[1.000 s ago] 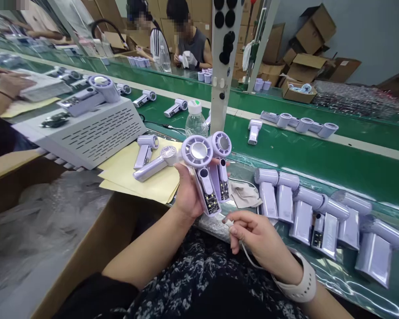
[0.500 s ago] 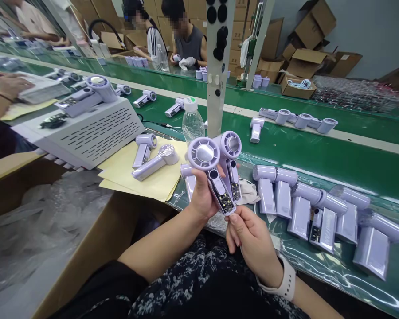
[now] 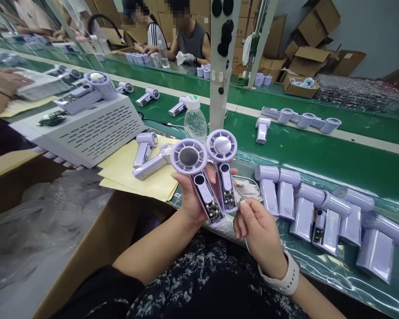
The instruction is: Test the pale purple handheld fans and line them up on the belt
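At center, holding two purple fans [image 3: 204, 190] clamped in left grip [image 3: 191, 203]. Toward four o'clock, pinching white cable [image 3: 247, 244] in right grip [image 3: 261, 228].

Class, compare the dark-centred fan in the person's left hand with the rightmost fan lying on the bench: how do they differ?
The dark-centred fan is gripped in the left hand; the rightmost fan lies on the bench.
The dark-centred fan shows its slotted round face, the rightmost fan the side of its barrel.
The dark-centred fan's handle shows bare circuitry, the rightmost fan's a smooth casing.
Both are pale purple.
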Demonstrator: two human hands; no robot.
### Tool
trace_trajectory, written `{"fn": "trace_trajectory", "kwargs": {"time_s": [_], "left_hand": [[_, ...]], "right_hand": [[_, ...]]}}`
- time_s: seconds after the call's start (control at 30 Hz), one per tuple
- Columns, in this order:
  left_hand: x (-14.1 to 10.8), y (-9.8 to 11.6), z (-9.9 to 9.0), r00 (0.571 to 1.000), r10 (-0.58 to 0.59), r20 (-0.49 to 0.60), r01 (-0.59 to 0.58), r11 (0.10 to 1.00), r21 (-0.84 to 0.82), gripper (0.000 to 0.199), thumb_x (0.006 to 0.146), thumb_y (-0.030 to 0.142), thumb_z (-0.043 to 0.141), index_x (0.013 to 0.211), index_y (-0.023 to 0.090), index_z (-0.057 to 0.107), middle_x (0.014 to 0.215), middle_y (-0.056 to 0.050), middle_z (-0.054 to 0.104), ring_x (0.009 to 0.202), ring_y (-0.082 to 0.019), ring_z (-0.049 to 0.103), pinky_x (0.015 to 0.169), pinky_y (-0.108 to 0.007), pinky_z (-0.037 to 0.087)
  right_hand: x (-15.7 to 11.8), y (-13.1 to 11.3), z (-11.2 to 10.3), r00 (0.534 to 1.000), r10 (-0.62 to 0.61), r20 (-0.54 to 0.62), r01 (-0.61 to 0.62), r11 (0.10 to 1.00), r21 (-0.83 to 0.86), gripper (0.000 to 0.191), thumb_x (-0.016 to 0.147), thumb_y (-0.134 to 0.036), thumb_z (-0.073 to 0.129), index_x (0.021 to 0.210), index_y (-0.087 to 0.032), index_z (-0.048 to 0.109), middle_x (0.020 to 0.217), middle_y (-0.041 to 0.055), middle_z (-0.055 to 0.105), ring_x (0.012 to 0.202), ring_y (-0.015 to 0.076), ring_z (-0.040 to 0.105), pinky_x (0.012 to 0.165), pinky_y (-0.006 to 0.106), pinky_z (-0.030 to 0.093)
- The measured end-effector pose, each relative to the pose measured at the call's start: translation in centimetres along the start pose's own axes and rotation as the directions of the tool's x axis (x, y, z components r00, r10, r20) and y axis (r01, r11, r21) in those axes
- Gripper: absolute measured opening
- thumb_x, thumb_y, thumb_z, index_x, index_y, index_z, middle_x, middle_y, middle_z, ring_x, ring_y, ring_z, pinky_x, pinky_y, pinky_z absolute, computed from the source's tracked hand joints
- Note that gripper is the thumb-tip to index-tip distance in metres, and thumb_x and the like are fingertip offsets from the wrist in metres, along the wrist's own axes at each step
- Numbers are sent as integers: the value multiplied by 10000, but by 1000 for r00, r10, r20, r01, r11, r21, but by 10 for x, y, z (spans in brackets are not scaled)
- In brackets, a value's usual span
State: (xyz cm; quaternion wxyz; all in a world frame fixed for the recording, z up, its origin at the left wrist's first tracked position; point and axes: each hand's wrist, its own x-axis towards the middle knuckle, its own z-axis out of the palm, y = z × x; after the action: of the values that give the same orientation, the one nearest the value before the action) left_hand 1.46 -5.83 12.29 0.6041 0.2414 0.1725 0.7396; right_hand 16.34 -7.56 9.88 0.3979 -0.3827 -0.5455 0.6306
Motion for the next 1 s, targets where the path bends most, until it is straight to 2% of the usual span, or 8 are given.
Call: {"fn": "trace_trajectory", "kwargs": {"time_s": [0.1,0.23,0.4,0.53,0.67,0.77,0.87,1.0], "left_hand": [[-3,0,0,999,-28,19,28,999,-34,670,612,851,738,656,190,640,1049,-92,751,1009,-325,733,731,-392,643],[0,1,0,1000,17,5,-17,997,-70,643,638,818,753,682,187,639,1092,-79,746,954,-269,740,773,-362,642],[3,-1,3,1000,22,-6,-23,999,-36,687,590,848,753,655,182,600,1079,-83,742,997,-294,740,793,-371,642],[1,-5,4,999,42,-30,-41,998,44,711,579,893,715,631,198,573,1021,-81,740,1024,-319,725,772,-387,638],[0,-10,4,998,51,-46,-46,994,96,737,589,930,664,646,204,553,1031,-79,731,984,-311,722,736,-405,630],[-2,-13,4,995,85,-54,-77,986,148,753,604,952,623,657,204,556,1023,-85,724,993,-317,718,763,-422,624],[-1,-15,1,994,92,-52,-84,985,148,744,605,942,637,660,205,561,1034,-82,722,1023,-323,710,770,-421,620],[4,-10,-2,993,92,-78,-83,990,112,704,613,908,680,723,219,587,1106,-81,731,1087,-336,696,804,-436,615]], "right_hand": [[2,-6,-9,999,-41,24,42,995,-86,368,1007,-513,594,794,-214,616,550,-45,571,534,129,573,569,249,456],[-2,-10,-12,990,-73,125,100,970,-224,386,992,-496,618,748,-200,658,665,9,675,656,147,621,668,267,472],[-8,0,-5,995,12,102,-5,998,-63,410,1007,-562,567,795,-212,600,537,-39,596,526,142,580,587,272,473],[-9,1,-5,991,17,129,-6,996,-88,454,1000,-567,585,724,-206,577,524,-25,602,513,133,576,581,267,461],[-10,0,2,999,43,32,-44,998,38,441,984,-567,617,733,-210,551,484,-60,522,457,118,541,510,245,423],[-9,2,8,997,72,11,-72,989,129,447,980,-575,615,726,-221,515,467,-82,457,413,113,497,462,239,387],[-7,3,7,1000,-1,30,1,1000,8,398,1019,-528,564,767,-219,550,588,-37,551,561,145,572,594,277,475],[2,4,-4,981,-178,71,190,950,-248,354,1061,-448,481,805,-224,581,952,59,657,935,221,619,887,372,497]]}}
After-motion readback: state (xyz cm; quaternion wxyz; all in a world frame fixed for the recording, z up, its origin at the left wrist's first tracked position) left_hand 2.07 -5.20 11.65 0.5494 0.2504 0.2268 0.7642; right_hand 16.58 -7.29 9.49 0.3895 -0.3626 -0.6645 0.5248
